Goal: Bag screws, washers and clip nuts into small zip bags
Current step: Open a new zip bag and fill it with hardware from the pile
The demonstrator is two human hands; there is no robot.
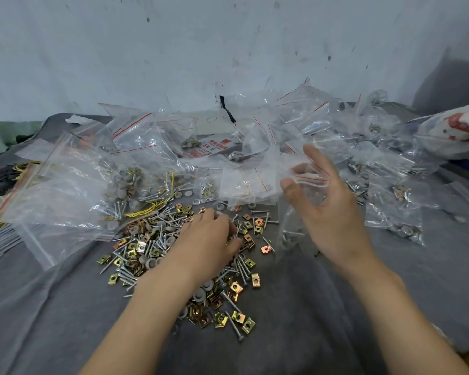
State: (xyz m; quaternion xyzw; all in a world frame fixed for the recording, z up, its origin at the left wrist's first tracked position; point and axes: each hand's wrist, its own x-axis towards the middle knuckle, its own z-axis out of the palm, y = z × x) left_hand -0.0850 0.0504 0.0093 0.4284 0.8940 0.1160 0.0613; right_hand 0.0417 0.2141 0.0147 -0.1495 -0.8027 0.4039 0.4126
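A: Progress?
B: Part done, I'd say. Heap of filled zip bags [395,190] across the back of the surface [65,307]; big loose pile [157,247] of screws, washers and clip nuts left.
A: Fingers?
B: The right hand [333,212] pinches a small bag [290,231] at its mouth, fingers half spread. The left hand [209,239] is curled into the pile; can't tell if it's gripping.

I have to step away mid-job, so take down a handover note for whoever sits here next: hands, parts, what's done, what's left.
The left hand is down in the loose pile of screws, washers and clip nuts on the grey cloth; what it has picked is hidden.
The right hand holds a small zip bag by its mouth, a few screws inside.
Done: many filled bags heaped behind and right.
Left: finish and seal this bag, then bag the rest.
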